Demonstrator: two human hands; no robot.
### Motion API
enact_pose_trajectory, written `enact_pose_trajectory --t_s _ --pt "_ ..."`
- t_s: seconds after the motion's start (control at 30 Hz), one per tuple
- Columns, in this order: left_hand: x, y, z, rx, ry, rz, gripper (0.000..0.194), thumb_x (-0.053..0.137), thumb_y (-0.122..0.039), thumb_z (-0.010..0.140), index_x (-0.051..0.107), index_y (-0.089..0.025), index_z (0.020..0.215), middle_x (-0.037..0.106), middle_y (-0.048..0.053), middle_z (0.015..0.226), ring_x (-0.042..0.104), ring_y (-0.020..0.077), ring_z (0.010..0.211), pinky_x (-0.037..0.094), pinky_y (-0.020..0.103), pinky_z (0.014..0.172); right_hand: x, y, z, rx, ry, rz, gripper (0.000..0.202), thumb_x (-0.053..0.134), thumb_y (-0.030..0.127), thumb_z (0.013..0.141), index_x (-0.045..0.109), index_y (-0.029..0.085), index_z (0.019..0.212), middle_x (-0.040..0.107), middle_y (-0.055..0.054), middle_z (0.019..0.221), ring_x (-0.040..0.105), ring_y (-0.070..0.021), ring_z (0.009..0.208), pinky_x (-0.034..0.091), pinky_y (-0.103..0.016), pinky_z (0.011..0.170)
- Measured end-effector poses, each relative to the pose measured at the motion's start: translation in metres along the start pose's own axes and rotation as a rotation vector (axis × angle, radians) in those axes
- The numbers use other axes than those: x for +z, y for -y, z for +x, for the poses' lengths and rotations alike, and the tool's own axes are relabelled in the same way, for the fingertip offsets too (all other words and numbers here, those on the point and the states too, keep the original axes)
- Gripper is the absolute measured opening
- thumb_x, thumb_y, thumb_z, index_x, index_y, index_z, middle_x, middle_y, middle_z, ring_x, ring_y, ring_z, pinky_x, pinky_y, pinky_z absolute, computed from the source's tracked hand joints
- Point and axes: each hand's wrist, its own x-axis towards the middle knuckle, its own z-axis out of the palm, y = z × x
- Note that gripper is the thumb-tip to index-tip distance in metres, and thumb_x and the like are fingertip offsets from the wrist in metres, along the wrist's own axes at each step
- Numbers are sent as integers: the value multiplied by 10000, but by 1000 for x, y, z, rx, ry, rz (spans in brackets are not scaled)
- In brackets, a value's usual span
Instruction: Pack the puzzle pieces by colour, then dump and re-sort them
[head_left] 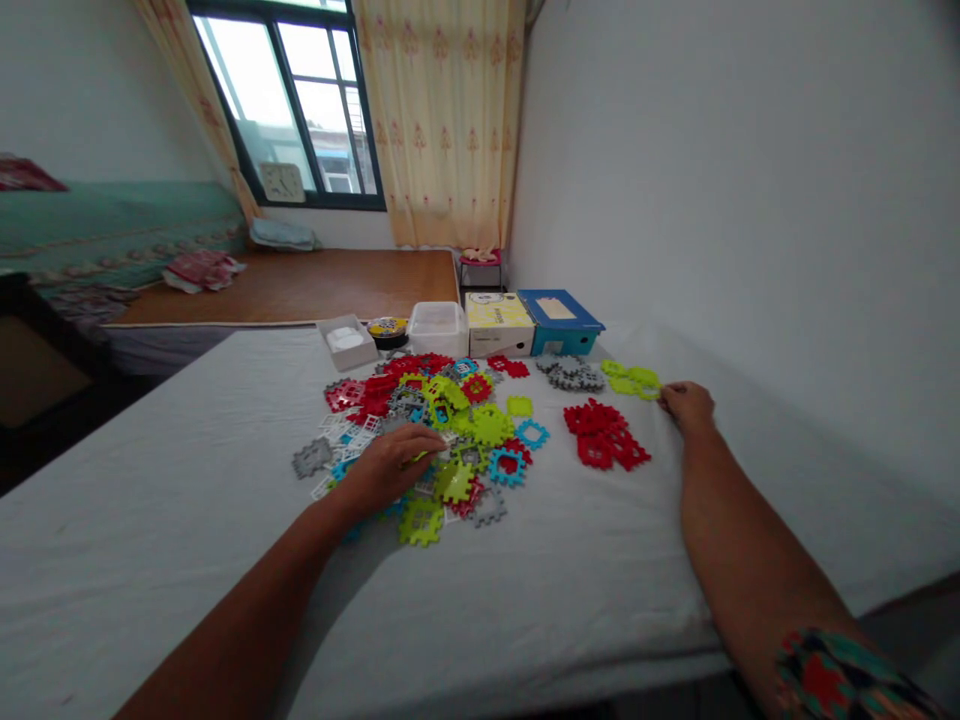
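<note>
A mixed heap of toothed plastic building tiles (491, 425) in lime green, red, blue, grey and white lies on the white-covered table. My left hand (394, 462) is over the heap's near side, fingers closed; a sliver of lime-green tile (421, 456) shows between thumb and fingers. Stretched out to the right, my right hand (688, 405) pinches the edge of a lime-green tile (646, 386) at the lime-green group. Red tiles (604, 435) are grouped just nearer to me, and grey tiles (574, 373) lie left of the lime-green group.
Along the table's back stand a small white box (349, 345), a round yellow-and-black tub (388, 332), a clear plastic container (437, 328), a yellow box (501, 325) and a blue box (561, 322). A white wall (712, 200) runs along the right.
</note>
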Motion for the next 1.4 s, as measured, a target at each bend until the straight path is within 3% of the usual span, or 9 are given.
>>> enact_pose_trajectory --t_s 0.07,0.17,0.47,0.67,0.87,1.0,1.13,1.27,1.4 --pt "-3 2 -1 -13 -2 12 219 517 -267 920 707 -226 1022 708 70 1040 672 170 947 557 326 850 0 -1 3 91 17 -74 203 565 265 645 715 148 718 610 -47 492 616 -221 573 498 -351 657" --pt "-5 2 -1 -23 9 31 217 520 -266 919 708 -223 1018 707 71 1043 671 175 951 552 327 849 1 -1 3 33 0 -193 166 578 251 631 719 176 675 659 -81 588 641 -238 647 497 -348 677" --pt "-22 -7 -2 -61 225 -43 226 608 -310 881 689 -221 1072 690 75 1085 645 188 995 511 327 893 6 15 -12 -79 -80 -188 329 496 292 792 721 140 977 716 -153 899 657 -270 818 485 -390 764" --pt "-31 -16 -6 32 469 -119 629 814 -333 689 595 -270 1276 613 81 1276 555 250 1199 417 394 1047 23 52 -25 -240 -125 -74 281 508 310 809 700 187 974 718 -113 908 633 -246 789 469 -386 766" --pt "-10 -23 -1 -8 385 -98 648 760 -402 752 538 -225 1335 577 114 1320 524 255 1233 393 403 1069 19 115 -65 -496 -96 47 273 503 320 816 688 184 963 713 -78 858 624 -203 709 471 -324 718" --pt "0 -25 4 15 393 -97 508 742 -382 777 610 -223 1241 627 98 1229 564 235 1160 423 382 1036 10 167 -117 -708 54 206 251 514 335 837 679 192 961 709 -71 882 604 -178 662 472 -307 686" --pt "3 -23 4 -56 250 -30 532 708 -395 807 569 -207 1285 601 117 1253 561 236 1153 447 395 1013 0 205 -183 -877 380 402 232 522 364 885 669 206 969 703 -54 876 589 -152 624 465 -286 640" --pt "7 -25 3 -30 89 12 575 710 -393 804 523 -209 1316 579 120 1276 543 237 1169 467 402 997 -6 223 -236 -870 767 532 220 557 389 893 629 230 1026 703 -24 867 618 -146 658 468 -267 622" --pt "11 -30 3 64 26 84 580 706 -340 813 493 -221 1339 582 107 1277 536 242 1175 480 411 990 -2 227 -252 -765 926 652 249 612 398 856 581 216 1023 679 -6 807 621 -142 696 471 -260 635"
